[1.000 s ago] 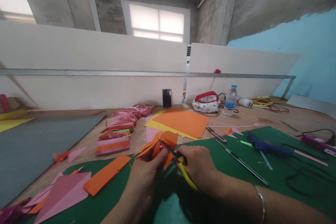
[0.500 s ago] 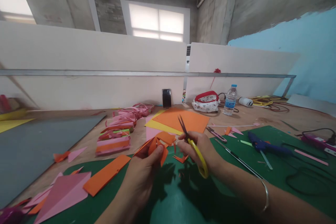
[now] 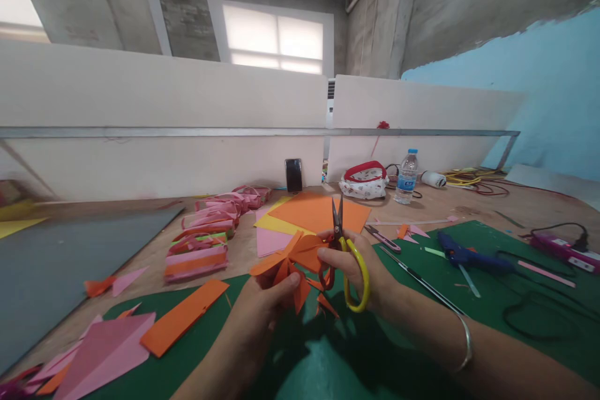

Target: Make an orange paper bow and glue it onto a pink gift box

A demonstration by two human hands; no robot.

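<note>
Head view: the yellow-handled metal scissors [image 3: 344,256] now point straight up, less tilted than before, with the right hand [image 3: 360,269] grip closed around the handles. The left hand [image 3: 269,297] grip pinches the folded orange paper shape [image 3: 295,259] above the green cutting mat [image 3: 422,325]. A blue glue gun [image 3: 462,256] and a flat orange paper sheet [image 3: 319,212] lie near on the desk.

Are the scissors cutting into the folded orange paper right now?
No, the right hand holds the scissors with blades pointing up, clear of the folded orange paper pinched in the left hand.
</note>
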